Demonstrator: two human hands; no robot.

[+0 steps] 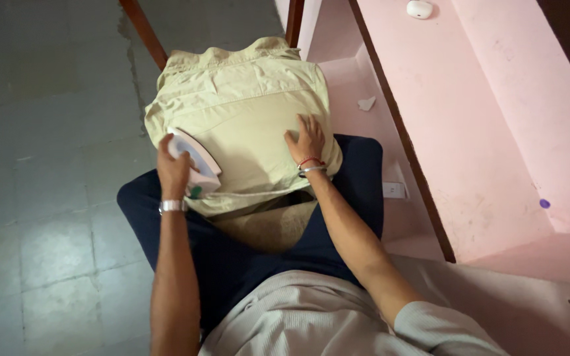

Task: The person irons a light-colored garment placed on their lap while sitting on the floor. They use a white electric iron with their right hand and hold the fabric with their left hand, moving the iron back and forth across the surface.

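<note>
Your left hand (pixel 174 173) has its fingers wrapped around the white electric iron (pixel 196 161) at the left edge of the dark-blue padded worktop (pixel 357 178). Your right hand (pixel 306 142) presses open-fingered on the pale khaki cotton shirt (pixel 245 99), smooth and spread flat.

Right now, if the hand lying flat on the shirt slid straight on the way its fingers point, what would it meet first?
The right hand points up the beige shirt; it would probably cross more cloth and reach the collar first.

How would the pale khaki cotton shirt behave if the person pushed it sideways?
The pale khaki cotton shirt would probably bunch and wrinkle, since it drapes limply over the board's edges. It likely slides easily unless the right hand pins it flat.
</note>
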